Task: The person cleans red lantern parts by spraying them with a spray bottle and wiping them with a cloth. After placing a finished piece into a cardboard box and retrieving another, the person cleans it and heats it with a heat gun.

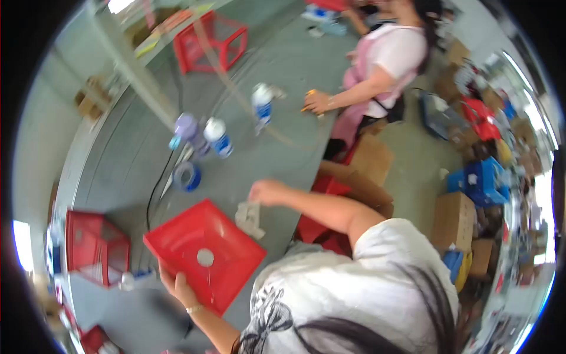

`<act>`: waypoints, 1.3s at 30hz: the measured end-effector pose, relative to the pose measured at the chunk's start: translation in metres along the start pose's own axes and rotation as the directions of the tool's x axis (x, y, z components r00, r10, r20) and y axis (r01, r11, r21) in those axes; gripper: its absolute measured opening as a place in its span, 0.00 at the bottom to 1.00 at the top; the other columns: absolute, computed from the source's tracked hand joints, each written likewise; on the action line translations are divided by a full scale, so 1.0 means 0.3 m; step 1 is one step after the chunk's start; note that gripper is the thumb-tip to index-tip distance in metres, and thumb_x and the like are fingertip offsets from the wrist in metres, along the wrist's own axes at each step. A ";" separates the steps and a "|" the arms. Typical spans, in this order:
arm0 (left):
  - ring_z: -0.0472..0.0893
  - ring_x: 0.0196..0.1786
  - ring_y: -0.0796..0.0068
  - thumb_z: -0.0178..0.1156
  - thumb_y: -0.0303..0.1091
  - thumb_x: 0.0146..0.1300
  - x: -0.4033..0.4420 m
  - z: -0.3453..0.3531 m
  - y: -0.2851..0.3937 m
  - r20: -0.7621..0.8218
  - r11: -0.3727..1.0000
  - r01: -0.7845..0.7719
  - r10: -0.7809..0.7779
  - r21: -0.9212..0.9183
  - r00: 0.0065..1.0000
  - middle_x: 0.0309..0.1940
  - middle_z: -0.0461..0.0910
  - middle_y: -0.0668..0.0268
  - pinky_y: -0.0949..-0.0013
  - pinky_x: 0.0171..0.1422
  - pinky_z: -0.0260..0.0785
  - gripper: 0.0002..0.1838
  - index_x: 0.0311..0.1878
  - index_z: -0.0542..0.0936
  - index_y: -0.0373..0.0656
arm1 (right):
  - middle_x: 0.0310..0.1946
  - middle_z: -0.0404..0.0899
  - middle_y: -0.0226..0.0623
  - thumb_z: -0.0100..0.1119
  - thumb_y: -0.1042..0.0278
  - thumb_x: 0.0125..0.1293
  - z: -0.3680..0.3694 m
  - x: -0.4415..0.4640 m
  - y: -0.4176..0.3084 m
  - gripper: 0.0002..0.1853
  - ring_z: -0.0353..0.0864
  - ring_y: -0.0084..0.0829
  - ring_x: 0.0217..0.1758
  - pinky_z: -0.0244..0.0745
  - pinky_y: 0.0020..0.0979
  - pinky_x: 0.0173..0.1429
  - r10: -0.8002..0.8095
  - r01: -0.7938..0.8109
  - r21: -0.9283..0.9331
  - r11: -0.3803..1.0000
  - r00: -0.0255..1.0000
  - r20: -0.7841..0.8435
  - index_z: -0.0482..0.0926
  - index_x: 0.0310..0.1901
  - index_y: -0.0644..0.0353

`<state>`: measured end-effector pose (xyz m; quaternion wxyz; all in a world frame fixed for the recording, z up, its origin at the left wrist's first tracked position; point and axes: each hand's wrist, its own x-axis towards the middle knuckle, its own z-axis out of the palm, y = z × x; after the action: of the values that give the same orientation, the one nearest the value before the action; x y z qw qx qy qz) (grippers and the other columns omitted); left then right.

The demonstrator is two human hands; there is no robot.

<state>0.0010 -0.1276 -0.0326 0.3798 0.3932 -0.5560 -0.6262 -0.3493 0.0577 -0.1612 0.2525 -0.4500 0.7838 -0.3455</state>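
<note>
My left hand (pixel 177 289) grips the near left edge of a red square tray-like piece (pixel 230 242), thumb over the rim. The piece is tilted, its hollow side facing up, with a pale round spot in the middle. Just beyond its right corner is a crumpled whitish cloth (pixel 250 220). My right hand (pixel 268 192) is over the table right above this cloth. Motion blur smears its fingers, so whether they touch the cloth cannot be made out.
On the grey table (pixel 236 159) stand white-and-blue bottles (pixel 218 138), a purple-capped bottle (pixel 186 127) and a blue tape roll (pixel 187 176). Red frames (pixel 97 248) stand left and at the back. A co-worker (pixel 383 71) holds a yellow tool (pixel 309 100). Cardboard boxes (pixel 454 221) line the right.
</note>
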 end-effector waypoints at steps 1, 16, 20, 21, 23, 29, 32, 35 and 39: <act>0.70 0.68 0.64 0.48 0.20 0.51 0.009 -0.011 -0.016 -0.018 0.995 -0.027 0.029 0.096 0.999 0.69 0.69 0.55 0.64 0.73 0.62 0.39 0.73 0.66 0.33 | 0.41 0.86 0.43 0.63 0.52 0.65 -0.096 0.037 -0.076 0.15 0.85 0.44 0.44 0.79 0.43 0.48 0.140 -0.139 0.021 0.990 0.989 -0.048 0.85 0.42 0.55; 0.76 0.65 0.69 0.55 0.19 0.67 -0.011 0.017 0.010 -0.144 0.972 -0.005 0.040 0.235 0.989 0.65 0.75 0.58 0.66 0.68 0.69 0.28 0.71 0.68 0.34 | 0.63 0.74 0.51 0.81 0.48 0.43 -0.105 0.628 -0.072 0.52 0.73 0.50 0.68 0.70 0.44 0.68 0.040 0.077 0.146 0.986 0.746 -0.664 0.67 0.69 0.61; 0.76 0.64 0.69 0.56 0.20 0.67 -0.011 0.007 0.004 -0.139 0.966 -0.015 0.052 0.257 0.989 0.64 0.75 0.59 0.66 0.68 0.69 0.28 0.71 0.68 0.36 | 0.53 0.82 0.47 0.82 0.51 0.42 -0.095 0.654 -0.088 0.44 0.82 0.47 0.58 0.76 0.42 0.62 0.152 0.025 0.283 0.959 0.796 -0.586 0.74 0.61 0.59; 0.76 0.65 0.68 0.58 0.21 0.66 -0.011 -0.001 0.006 -0.139 0.943 -0.013 0.063 0.333 0.988 0.64 0.75 0.59 0.65 0.68 0.69 0.29 0.71 0.69 0.37 | 0.51 0.83 0.46 0.83 0.52 0.41 -0.094 0.650 -0.092 0.43 0.83 0.47 0.57 0.76 0.42 0.61 0.195 -0.021 0.300 0.954 0.803 -0.563 0.75 0.60 0.59; 0.75 0.65 0.65 0.60 0.23 0.65 -0.006 -0.002 0.018 -0.144 0.881 -0.006 0.084 0.474 0.986 0.64 0.76 0.58 0.63 0.69 0.67 0.30 0.71 0.69 0.39 | 0.50 0.84 0.44 0.82 0.56 0.44 -0.103 0.604 -0.115 0.41 0.84 0.38 0.55 0.77 0.39 0.60 0.142 0.109 0.438 0.892 0.853 -0.502 0.74 0.60 0.63; 0.71 0.70 0.55 0.70 0.29 0.53 -0.016 0.109 0.170 0.148 0.383 -0.308 0.394 0.871 0.907 0.66 0.74 0.54 0.56 0.74 0.62 0.36 0.68 0.72 0.41 | 0.47 0.82 0.41 0.79 0.57 0.50 -0.188 0.280 -0.372 0.37 0.83 0.34 0.52 0.78 0.37 0.57 -0.195 0.194 0.837 0.512 0.975 -0.106 0.72 0.59 0.64; 0.70 0.70 0.55 0.74 0.32 0.52 -0.028 0.247 0.216 0.377 0.712 -0.412 0.219 0.568 0.900 0.66 0.73 0.53 0.56 0.74 0.61 0.39 0.69 0.71 0.39 | 0.47 0.81 0.42 0.78 0.56 0.51 -0.199 0.138 -0.536 0.37 0.83 0.35 0.52 0.78 0.38 0.57 -0.351 0.122 0.940 0.317 0.936 -0.003 0.71 0.59 0.64; 0.75 0.67 0.62 0.75 0.35 0.53 -0.070 0.367 0.183 0.594 0.871 -0.371 0.118 0.323 0.795 0.61 0.77 0.53 0.60 0.71 0.66 0.39 0.67 0.69 0.33 | 0.47 0.80 0.43 0.78 0.51 0.51 -0.179 0.049 -0.640 0.38 0.83 0.36 0.52 0.78 0.39 0.56 -0.407 0.136 0.970 0.201 0.912 -0.044 0.71 0.58 0.63; 0.81 0.54 0.53 0.77 0.40 0.46 -0.141 0.438 0.181 0.513 0.920 -0.154 -0.058 0.361 0.856 0.51 0.80 0.51 0.57 0.59 0.73 0.40 0.61 0.71 0.34 | 0.54 0.76 0.50 0.79 0.52 0.51 -0.162 -0.040 -0.702 0.52 0.83 0.38 0.50 0.80 0.40 0.53 -0.332 0.313 0.915 0.253 0.917 -0.222 0.57 0.71 0.65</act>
<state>-0.0999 -0.0417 0.0340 0.1476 0.2649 -0.7599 -0.5750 -0.2660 0.0086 0.0324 0.3952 -0.3732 0.3274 -0.7729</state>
